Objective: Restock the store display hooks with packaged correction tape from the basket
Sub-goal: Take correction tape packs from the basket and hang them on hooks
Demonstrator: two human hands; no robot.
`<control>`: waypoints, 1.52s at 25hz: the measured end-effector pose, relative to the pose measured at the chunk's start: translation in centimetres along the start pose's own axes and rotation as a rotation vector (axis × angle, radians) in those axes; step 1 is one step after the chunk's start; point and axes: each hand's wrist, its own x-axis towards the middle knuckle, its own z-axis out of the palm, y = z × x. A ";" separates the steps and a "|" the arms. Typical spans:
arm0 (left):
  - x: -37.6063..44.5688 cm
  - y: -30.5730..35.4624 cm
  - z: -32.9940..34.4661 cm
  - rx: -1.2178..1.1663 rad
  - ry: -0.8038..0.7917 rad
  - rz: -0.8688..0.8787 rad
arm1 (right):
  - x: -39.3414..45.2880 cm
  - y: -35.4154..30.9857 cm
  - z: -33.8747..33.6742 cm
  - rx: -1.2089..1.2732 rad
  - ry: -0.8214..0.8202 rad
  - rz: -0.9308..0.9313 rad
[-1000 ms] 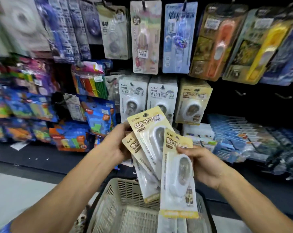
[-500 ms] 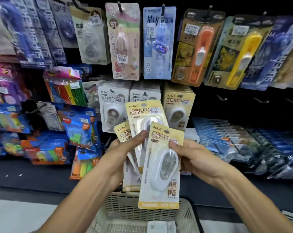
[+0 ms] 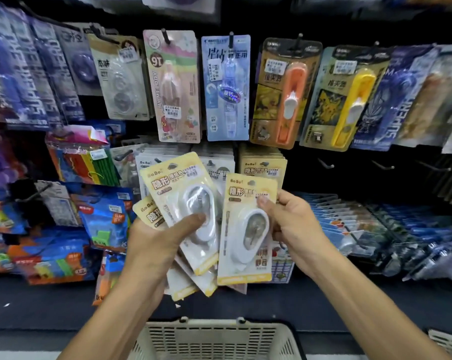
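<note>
My left hand (image 3: pixel 152 245) grips a fanned stack of correction tape packs (image 3: pixel 183 216); my right hand (image 3: pixel 290 224) pinches one yellow-carded pack (image 3: pixel 245 229), above the basket (image 3: pixel 214 339) and near the matching yellow row (image 3: pixel 264 165); the loose fan could slip, or the hang-hole miss its hook.
</note>
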 end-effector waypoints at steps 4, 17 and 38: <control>1.4 0.3 -0.7 0.062 -0.035 0.030 | 3.7 -1.5 -0.5 -0.019 0.271 -0.068; 2.2 0.0 1.6 -0.004 -0.262 0.026 | 5.5 -1.6 -2.8 -0.411 0.347 -0.062; 1.1 -0.3 2.3 -0.069 0.022 -0.042 | 0.9 0.2 -1.7 -0.358 0.309 -0.095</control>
